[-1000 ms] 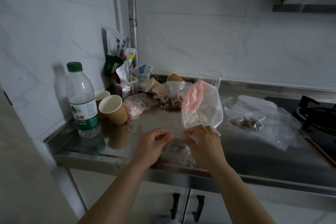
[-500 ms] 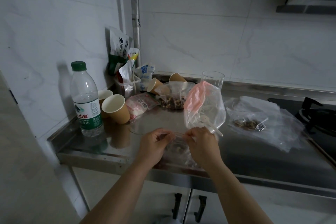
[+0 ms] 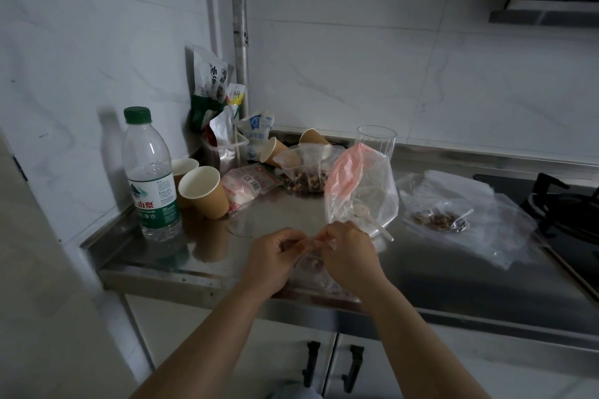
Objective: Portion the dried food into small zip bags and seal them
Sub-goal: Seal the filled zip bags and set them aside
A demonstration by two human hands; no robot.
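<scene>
Both hands close together at the bench (image 3: 453,272) front edge: left hand (image 3: 272,256) and right hand (image 3: 348,256) each pinch the top strip of one small zip bag (image 3: 312,269), dried food inside, bag body hanging between them over the edge. Bare steel right of the hands; stove (image 3: 564,204) bounds it far right. Beyond the hands: spoon bag (image 3: 366,191), open food bag (image 3: 304,168), one filled bag (image 3: 437,214). Left: one water bottle (image 3: 150,172), four paper cups, nearest one (image 3: 202,189).

Left hand (image 3: 271,256) and right hand (image 3: 348,254) meet, fingers curled, pinching together.
</scene>
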